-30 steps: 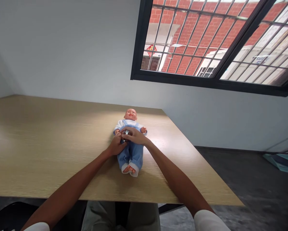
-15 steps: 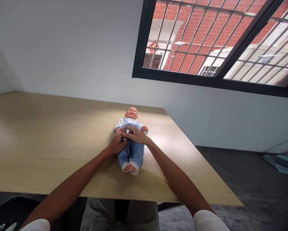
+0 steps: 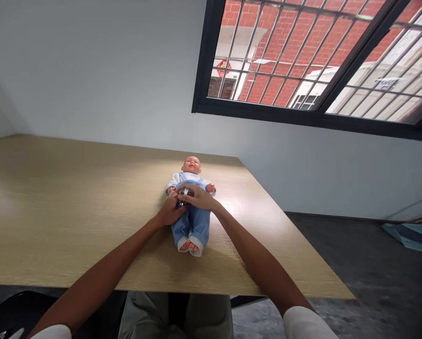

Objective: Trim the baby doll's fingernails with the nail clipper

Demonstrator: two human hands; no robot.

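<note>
- Near the centre of the frame, over the doll's (image 3: 197, 219) front, is your small shiny object (image 3: 186, 192), silvery; exact kind can't be told.
- Grip: your right hand (image 3: 198, 197) pinches it between thumb and fingers; your left hand (image 3: 170, 212) is curled round its lower end, fingertips mostly hidden.
- Doll lies on its back, head away from you, feet towards you, in blue dungarees and white top.
- Progress, judged: mid-handling. Done: doll laid out and dressed, both your hands on the object. Not yet done: object not let go or set down. Can't tell if it's attached to the clothes or only held over them, so no finished result to log.
- Table (image 3: 91, 197) under the doll, across the middle of the frame; wood-look top, no print seen.
- Doll's clothes: no label readable.
- Black chair (image 3: 20, 306), lower left corner: small pale mark, cut off, unreadable.
- Upper right, past the barred window (image 3: 253, 109): dark lettering on a pale sign (image 3: 387, 84), blurred and crossed by bars, can't read it. Left of it, red diamond-shaped paper (image 3: 224, 68), marks too small.
- Teal item (image 3: 411, 238) on the floor, right edge: no writing made out.
</note>
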